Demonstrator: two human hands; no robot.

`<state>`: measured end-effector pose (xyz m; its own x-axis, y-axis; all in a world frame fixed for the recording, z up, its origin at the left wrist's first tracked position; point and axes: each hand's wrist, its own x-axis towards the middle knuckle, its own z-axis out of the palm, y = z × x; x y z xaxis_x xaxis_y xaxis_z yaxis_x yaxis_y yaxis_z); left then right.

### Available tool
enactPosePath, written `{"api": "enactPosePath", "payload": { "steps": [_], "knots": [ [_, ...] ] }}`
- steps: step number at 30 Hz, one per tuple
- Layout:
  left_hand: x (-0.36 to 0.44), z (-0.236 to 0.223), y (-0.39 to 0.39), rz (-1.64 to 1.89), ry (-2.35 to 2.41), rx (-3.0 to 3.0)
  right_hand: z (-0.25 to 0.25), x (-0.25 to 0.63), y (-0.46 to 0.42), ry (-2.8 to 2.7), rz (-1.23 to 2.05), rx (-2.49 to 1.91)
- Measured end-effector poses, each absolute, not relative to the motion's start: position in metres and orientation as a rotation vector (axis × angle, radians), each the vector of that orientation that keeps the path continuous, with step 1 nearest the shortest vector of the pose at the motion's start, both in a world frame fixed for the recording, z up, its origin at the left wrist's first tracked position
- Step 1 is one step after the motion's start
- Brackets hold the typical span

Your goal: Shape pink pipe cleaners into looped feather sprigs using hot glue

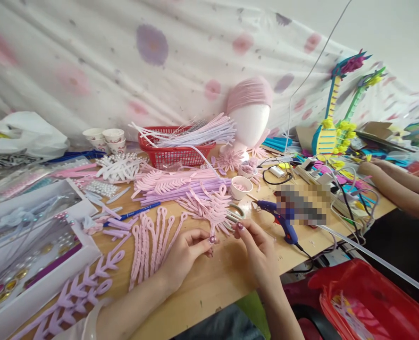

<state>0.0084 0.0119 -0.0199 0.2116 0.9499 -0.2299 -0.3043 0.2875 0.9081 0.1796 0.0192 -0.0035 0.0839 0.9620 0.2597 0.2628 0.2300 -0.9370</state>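
Note:
My left hand [190,252] is closed in a pinch at the lower end of a pink pipe-cleaner leaf sprig [217,206], whose loops point up and away from me. My right hand [257,250] is a little to the right, thumb and finger pressed together; whatever they hold is too small or hidden to make out. Just beyond the right fingertips lie scissors [237,213], partly covered by pink pieces. Left of my left hand is a row of braided pink pipe-cleaner strips [149,243]. A blue glue gun [278,215] rests to the right.
A red basket [177,153] of pipe cleaners and a white mannequin head [248,120] stand at the back. A paper cup [240,188] holds pink pieces. White boxes [85,226] of beads sit left. Cables and a power strip [308,172] lie right, near another person's arms [397,184].

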Motion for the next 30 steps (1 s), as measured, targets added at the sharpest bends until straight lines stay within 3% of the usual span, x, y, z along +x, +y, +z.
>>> {"api": "enactPosePath", "payload": {
  "steps": [8,15,23,30],
  "knots": [
    [0.011,-0.016,0.012,1.066,0.945,0.779,-0.018,0.219,0.008,-1.385,0.239,-1.318],
    [0.013,-0.018,0.014,1.086,1.015,0.712,-0.026,0.298,0.017,-1.317,-0.314,-1.724],
    [0.011,-0.015,0.013,1.091,0.969,0.696,-0.015,0.313,0.068,-1.845,0.086,-1.628],
    [0.013,-0.014,0.012,1.09,0.966,0.741,-0.003,0.301,0.036,-1.254,0.352,-1.61]
  ]
}}
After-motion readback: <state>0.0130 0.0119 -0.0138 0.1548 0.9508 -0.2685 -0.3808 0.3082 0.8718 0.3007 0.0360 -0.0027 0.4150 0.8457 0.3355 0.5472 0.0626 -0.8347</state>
